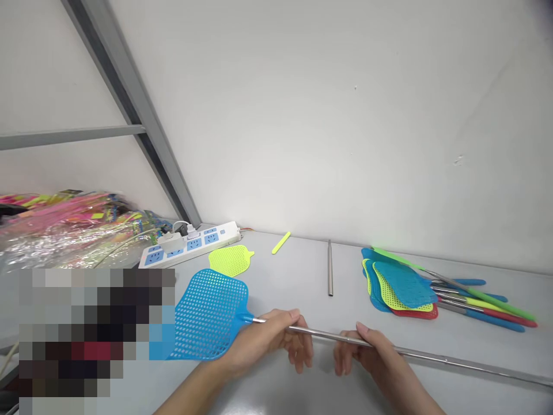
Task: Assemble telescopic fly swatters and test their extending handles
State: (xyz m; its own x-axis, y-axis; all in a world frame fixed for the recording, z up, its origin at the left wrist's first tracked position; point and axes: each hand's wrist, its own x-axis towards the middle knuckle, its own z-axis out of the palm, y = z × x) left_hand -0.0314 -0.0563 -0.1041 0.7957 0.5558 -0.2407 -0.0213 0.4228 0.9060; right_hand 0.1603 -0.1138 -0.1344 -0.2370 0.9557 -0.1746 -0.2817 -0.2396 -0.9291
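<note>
A blue fly swatter (211,314) with a perforated head and a long metal telescopic rod lies across both hands, its rod stretched out to the right edge of the view. My left hand (279,337) is closed round the rod just beside the blue head. Farther along, my right hand (367,349) pinches the same rod between thumb and fingers. Behind the hands lie a loose yellow swatter head (230,260), a yellow handle piece (281,242) and a short metal rod (330,268), apart from one another. The far end of the held rod is out of view.
A pile of fly swatters (404,285) in blue, yellow, green and red lies on the table (298,276) at right. A white power strip (194,245) with plugs stands at left, near plastic-wrapped goods (78,230). A wall rises behind; a blurred patch covers the lower left.
</note>
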